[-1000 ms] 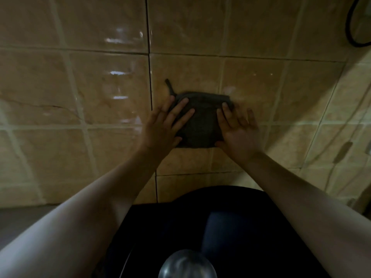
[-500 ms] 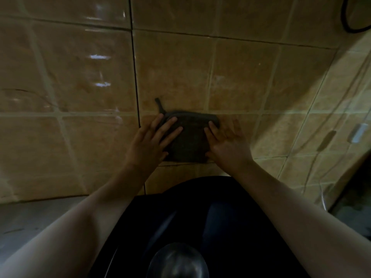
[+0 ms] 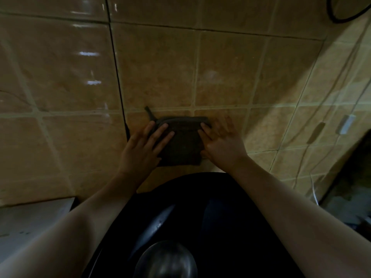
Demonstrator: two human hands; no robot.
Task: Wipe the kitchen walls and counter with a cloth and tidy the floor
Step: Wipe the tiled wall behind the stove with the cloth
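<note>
While both hands press flat on the wall (image 3: 160,73), the cloth (image 3: 181,144) lies between them, held against the tiles. The left hand (image 3: 143,149) covers the left edge of the cloth; its fingers (image 3: 160,130) are straight and a little spread, and their tips rest on the upper left part of the cloth. The right hand (image 3: 222,144) is at the right edge; its fingers (image 3: 205,130) are also straight and spread, with the inner ones on the cloth and the outer ones on the bare tile just beside it. No finger curls around the cloth, so both hands only push on it. The picture is somewhat blurred at the right hand.

The cloth is dark, folded to a rough square, and a short loop (image 3: 149,113) sticks up from its corner, just above the left fingers. A dark vertical joint (image 3: 118,77) in the tiles runs down close to the left of the left hand. Far above and right of the right fingers, a black cable (image 3: 341,20) curves at the corner of the view. To the right of the right hand, the side wall (image 3: 321,109) meets the main wall, and a small white object (image 3: 345,124) is fixed on it. Below and left of the left hand, a pale grey worktop (image 3: 30,221) shows under the forearm. Below both hands there is the person's dark clothing (image 3: 200,207).
</note>
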